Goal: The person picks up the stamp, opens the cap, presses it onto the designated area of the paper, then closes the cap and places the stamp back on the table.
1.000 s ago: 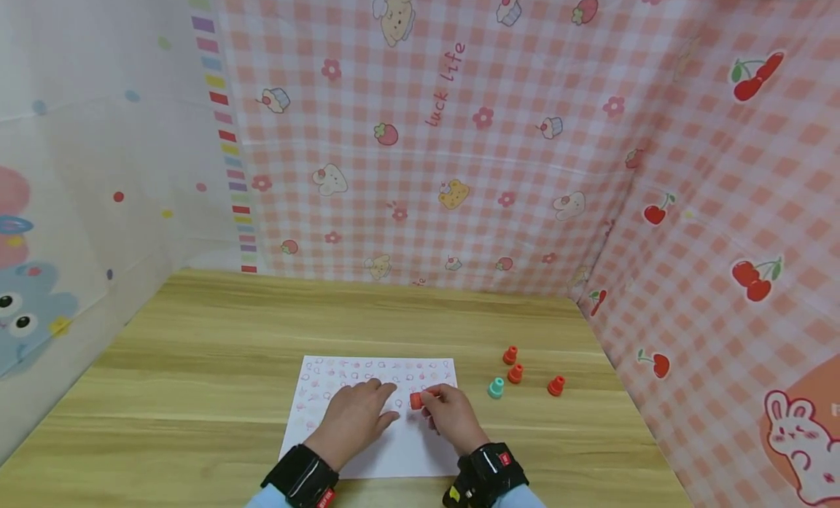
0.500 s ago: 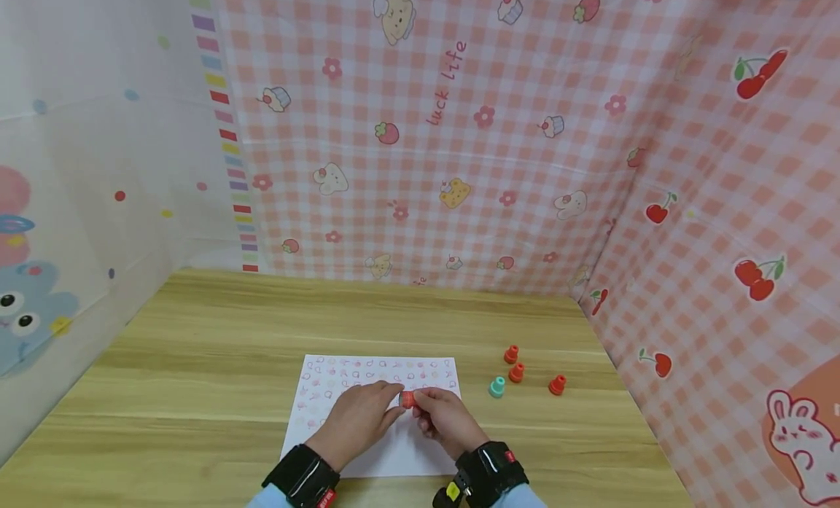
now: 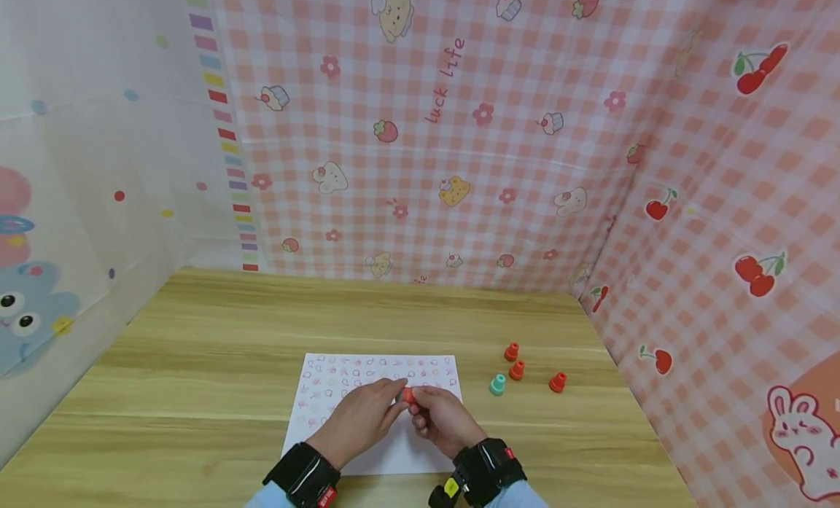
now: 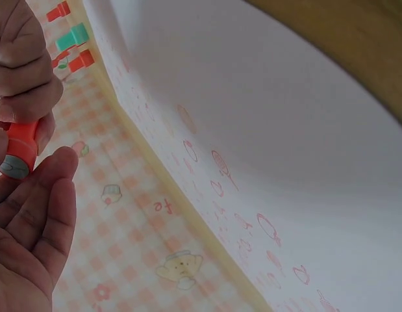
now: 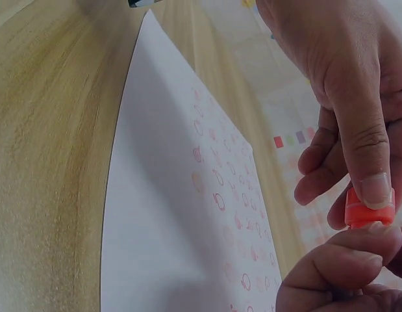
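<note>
Both hands meet over a white sheet of paper (image 3: 387, 460) covered in its far part with rows of small pink and red stamped prints. Between them is a small red stamp (image 3: 407, 396). My right hand (image 3: 450, 423) holds it by its handle, fingers curled. With thumb and fingertips, my left hand (image 3: 357, 423) pinches its wider end; in the right wrist view the left thumb (image 5: 373, 188) lies on the red body. The stamp's round greyish face (image 4: 14, 167) shows in the left wrist view, turned sideways, off the paper.
Right of the paper stand a teal stamp (image 3: 497, 385) and three red ones: a far red stamp (image 3: 512, 352), a middle red stamp (image 3: 517, 370) and a right-hand red stamp (image 3: 558, 382). Patterned cloth (image 3: 420, 158) walls the wooden table (image 3: 197, 391) at back and sides.
The right hand has brought the red stamp leftward to the left hand, whose thumb and fingers have come together on it. The stamps on the table have stayed put.
</note>
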{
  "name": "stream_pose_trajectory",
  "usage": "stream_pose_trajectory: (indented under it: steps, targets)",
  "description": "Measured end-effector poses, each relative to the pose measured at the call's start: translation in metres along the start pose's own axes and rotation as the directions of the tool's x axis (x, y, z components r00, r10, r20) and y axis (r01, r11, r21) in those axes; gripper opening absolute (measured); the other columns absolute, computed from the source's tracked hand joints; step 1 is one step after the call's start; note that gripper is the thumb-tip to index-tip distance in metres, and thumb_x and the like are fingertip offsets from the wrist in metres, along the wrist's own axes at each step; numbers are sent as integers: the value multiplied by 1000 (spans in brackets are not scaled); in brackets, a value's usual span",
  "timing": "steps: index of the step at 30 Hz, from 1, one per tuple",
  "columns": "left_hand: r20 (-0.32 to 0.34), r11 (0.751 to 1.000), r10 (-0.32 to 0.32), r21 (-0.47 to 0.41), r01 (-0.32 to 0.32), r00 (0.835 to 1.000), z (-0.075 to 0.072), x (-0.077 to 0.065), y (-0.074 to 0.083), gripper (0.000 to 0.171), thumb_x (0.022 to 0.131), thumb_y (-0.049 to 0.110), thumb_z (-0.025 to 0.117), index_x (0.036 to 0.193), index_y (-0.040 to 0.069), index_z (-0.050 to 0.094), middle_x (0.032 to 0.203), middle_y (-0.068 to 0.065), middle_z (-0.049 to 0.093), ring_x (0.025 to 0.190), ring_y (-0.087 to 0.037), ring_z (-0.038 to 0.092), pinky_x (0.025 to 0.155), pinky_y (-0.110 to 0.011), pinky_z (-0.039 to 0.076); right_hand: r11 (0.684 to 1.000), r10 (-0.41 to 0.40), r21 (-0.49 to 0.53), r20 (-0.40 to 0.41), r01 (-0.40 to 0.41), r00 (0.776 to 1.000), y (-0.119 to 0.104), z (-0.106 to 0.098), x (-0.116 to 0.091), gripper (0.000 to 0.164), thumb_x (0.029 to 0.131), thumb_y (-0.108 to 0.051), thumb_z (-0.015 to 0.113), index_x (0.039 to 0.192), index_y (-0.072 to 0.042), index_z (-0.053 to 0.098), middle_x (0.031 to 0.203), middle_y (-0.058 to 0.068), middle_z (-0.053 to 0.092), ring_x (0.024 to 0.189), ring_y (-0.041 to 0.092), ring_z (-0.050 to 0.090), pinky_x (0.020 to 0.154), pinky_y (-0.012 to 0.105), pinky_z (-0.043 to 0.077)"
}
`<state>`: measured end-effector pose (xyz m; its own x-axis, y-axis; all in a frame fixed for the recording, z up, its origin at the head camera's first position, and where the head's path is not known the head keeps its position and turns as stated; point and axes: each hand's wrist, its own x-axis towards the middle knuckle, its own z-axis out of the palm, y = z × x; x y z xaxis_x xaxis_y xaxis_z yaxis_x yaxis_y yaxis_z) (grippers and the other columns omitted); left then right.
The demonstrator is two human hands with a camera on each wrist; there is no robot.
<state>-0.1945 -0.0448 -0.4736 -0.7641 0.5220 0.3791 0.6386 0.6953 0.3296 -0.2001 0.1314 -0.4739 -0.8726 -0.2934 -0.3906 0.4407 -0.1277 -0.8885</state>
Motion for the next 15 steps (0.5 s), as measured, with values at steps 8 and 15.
stream_pose_trajectory:
  steps: [8, 15]
  targets:
    - [15, 997, -38, -61, 39, 999, -3, 1, 1, 25, 96, 18, 67, 114, 1, 67, 91, -5, 68, 78, -14, 63, 68, -33, 52, 999, -35, 22, 5, 35, 999, 0, 6, -1, 23, 108, -17, 40, 100, -6, 58, 78, -2, 51, 63, 7, 43, 59, 21, 36]
    - [-19, 997, -41, -71, 39, 999, -3, 0, -1, 19, 93, 20, 70, 104, 5, 69, 85, -1, 66, 73, -9, 59, 64, -32, 49, 998, -57, 10, -28, 57, 998, 2, 11, -3, 22, 108, -15, 40, 97, -6, 58, 77, -2, 50, 63, 7, 44, 58, 19, 37]
